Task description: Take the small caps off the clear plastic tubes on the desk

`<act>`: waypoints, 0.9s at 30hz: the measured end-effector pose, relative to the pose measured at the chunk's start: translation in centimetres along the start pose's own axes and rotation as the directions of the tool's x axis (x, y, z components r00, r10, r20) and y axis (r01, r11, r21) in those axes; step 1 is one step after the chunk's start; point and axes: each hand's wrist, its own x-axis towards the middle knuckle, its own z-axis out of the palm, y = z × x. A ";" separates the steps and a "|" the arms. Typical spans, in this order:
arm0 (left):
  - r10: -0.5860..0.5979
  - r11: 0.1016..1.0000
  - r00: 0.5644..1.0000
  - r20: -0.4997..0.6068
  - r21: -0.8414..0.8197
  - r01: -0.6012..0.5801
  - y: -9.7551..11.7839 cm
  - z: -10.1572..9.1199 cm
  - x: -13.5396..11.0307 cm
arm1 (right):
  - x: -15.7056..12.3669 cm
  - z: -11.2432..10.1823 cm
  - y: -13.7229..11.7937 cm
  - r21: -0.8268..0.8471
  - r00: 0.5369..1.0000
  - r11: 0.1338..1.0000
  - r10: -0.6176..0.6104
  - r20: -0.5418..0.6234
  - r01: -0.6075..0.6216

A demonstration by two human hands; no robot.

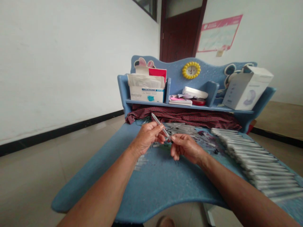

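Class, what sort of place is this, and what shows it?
Probably a home room serving as a workspace: a blue desk with cartoon-style decorations, a yellow flower-shaped dial, and many pens piled at its right.

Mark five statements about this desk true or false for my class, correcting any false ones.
1. The left hand holds a pen. True.
2. The right hand is spread flat on the desk. False: it is curled at the pen's lower end.
3. The long row of pens lies at the desk's left side. False: it lies at the right.
4. A yellow-rimmed clock is on the blue back panel. True.
5. The checked cloth covers the clock. False: it lies bunched along the back of the desk.
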 end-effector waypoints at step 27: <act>-0.049 0.357 0.989 0.139 0.927 -0.112 -1.7 -2.9 0.6 | -0.4 -5.4 -2.2 -0.367 0.984 0.926 0.021 -0.180 -0.086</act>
